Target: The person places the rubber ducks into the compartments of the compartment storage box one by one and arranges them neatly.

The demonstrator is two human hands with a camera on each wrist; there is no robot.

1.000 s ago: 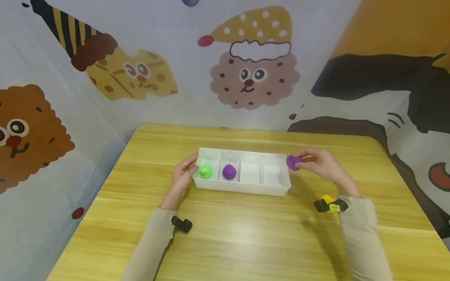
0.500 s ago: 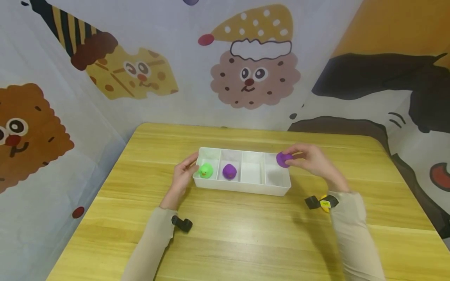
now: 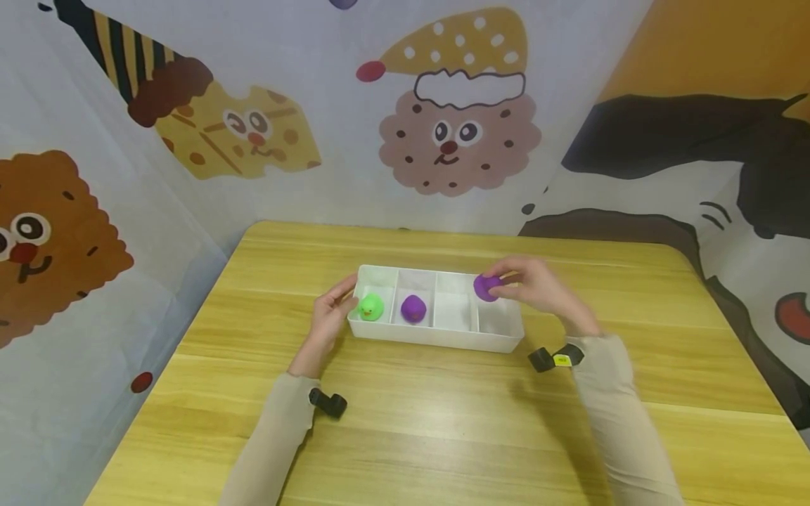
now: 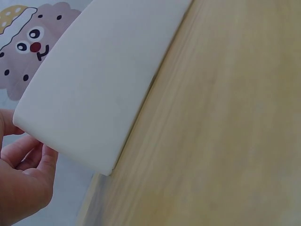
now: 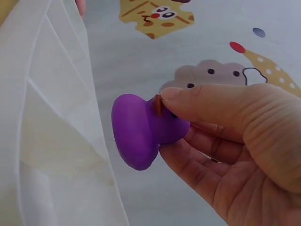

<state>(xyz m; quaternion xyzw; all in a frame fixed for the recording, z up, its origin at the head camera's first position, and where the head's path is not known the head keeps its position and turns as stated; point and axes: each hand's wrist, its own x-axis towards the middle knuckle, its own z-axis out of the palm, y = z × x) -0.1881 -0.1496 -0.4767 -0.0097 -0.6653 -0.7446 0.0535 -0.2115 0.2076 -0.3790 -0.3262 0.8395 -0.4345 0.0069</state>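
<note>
A long white box (image 3: 436, 336) with several compartments in a row stands on the table. My left hand (image 3: 329, 316) grips its left end; in the left wrist view the thumb lies over the rim and the fingers touch the outer wall (image 4: 94, 84). A green rubber duck (image 3: 370, 307) sits in the leftmost compartment, and a purple duck (image 3: 413, 309) in the one beside it. Between thumb and fingers, my right hand (image 3: 538, 284) pinches another purple rubber duck (image 5: 134, 132) by its head, held above the box near the divider of the two right compartments.
The wooden table (image 3: 430, 436) carries the box and meets a cartoon-printed cloth (image 3: 342, 197) at its back edge. Small black cameras (image 3: 328, 403) are strapped to both wrists, under beige sleeves (image 3: 623, 414).
My right hand has carried the purple duck leftwards, from beyond the box's right end to above its right compartments. A yellow thing under the right wrist is now hidden. The left hand stays put.
</note>
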